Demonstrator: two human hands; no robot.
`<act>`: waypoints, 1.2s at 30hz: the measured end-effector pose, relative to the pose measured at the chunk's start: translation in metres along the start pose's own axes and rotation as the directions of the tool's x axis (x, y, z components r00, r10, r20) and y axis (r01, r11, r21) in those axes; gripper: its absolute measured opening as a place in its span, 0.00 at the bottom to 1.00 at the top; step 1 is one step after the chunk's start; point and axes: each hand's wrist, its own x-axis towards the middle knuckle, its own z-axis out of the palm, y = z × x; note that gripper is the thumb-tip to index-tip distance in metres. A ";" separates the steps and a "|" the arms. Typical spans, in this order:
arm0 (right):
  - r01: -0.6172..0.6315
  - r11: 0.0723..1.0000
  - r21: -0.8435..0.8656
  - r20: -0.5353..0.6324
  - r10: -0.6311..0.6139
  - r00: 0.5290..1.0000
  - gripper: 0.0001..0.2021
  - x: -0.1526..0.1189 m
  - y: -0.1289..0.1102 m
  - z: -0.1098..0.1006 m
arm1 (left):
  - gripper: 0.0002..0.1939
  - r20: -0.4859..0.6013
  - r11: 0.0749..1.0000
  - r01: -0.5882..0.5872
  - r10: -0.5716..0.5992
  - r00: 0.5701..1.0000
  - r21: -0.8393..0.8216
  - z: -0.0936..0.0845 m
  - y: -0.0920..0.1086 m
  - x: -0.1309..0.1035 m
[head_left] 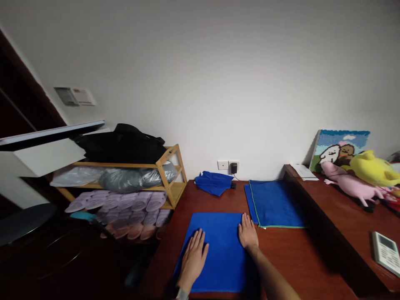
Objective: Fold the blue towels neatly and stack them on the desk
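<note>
A blue cloth (222, 254) lies spread flat on the brown wooden desk (287, 258) in front of me. My left hand (194, 255) rests on its left part, fingers stretched out, palm down. On its right edge, near the far corner, lies my right hand (248, 233), also flat with the fingers extended. Neither hand grips anything. Just beyond my right hand sits a stack of blue cloths (278, 204), the top one edged in green. Against the wall is a crumpled blue cloth (214, 182).
A black plug (233, 168) is in the wall socket, its cable running right. On the raised right section are plush toys (353, 183), a picture (342, 146) and a white remote-like device (386, 252). Left stands a wooden rack (171, 177) with slippers (137, 201) and a black bag (125, 146).
</note>
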 end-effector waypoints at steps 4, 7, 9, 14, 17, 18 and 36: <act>0.002 1.000 0.007 0.007 -0.002 1.000 0.33 0.001 0.000 0.000 | 0.32 0.090 0.998 -0.053 0.048 0.995 0.045 0.005 0.012 -0.007; -0.001 1.000 0.025 0.001 0.001 1.000 0.33 0.002 0.000 0.001 | 0.33 0.144 0.996 -0.067 0.058 0.988 0.064 0.010 -0.002 -0.011; -0.005 0.999 0.036 -0.007 0.005 1.000 0.33 0.002 0.000 0.001 | 0.34 0.161 0.995 -0.064 0.052 0.986 0.072 0.009 -0.011 -0.009; -0.006 0.997 0.072 -0.001 0.006 1.000 0.32 0.002 -0.002 -0.004 | 0.34 0.107 0.987 -0.155 0.150 0.983 0.040 0.002 0.021 0.030; 0.002 0.997 0.072 0.000 -0.002 1.000 0.32 0.001 -0.001 -0.006 | 0.33 0.136 0.944 -0.326 0.329 0.935 -0.043 0.010 0.078 0.067; 0.011 0.998 0.064 0.004 -0.012 1.000 0.32 0.001 0.000 -0.005 | 0.33 0.149 0.928 -0.365 0.372 0.916 -0.071 0.016 0.097 0.078; -0.001 0.998 0.068 -0.022 0.003 1.000 0.32 0.001 0.000 0.002 | 0.38 0.266 0.976 -0.216 0.216 0.940 -0.027 0.028 0.023 0.109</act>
